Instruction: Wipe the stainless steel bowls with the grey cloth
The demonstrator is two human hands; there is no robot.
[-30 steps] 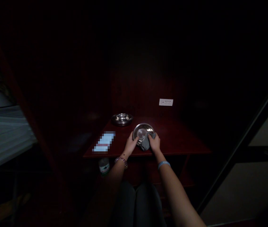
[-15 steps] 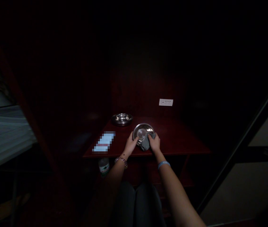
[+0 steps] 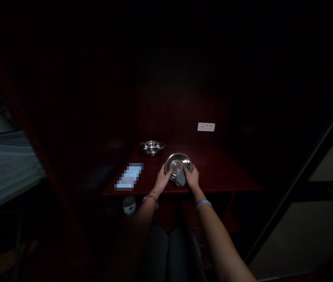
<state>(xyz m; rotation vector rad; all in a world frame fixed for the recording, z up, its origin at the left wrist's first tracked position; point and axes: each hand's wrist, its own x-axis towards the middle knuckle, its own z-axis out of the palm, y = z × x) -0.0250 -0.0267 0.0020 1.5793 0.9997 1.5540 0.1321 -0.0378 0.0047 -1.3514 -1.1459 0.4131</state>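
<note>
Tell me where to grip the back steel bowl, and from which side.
Take the steel bowl by the near edge of its rim, coming from the front. It sits shallow, open side up on the desk, so the rim looks likeliest; the wall stands behind.

A bowl (image 3: 151, 148) stands back-left of the plate (image 3: 178, 161).

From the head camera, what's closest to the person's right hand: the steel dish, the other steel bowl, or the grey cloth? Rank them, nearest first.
1. Grey cloth, gripped in the right hand.
2. Steel dish, just left of that hand, under the cloth.
3. Second steel bowl, farther back and left on the table.
</note>
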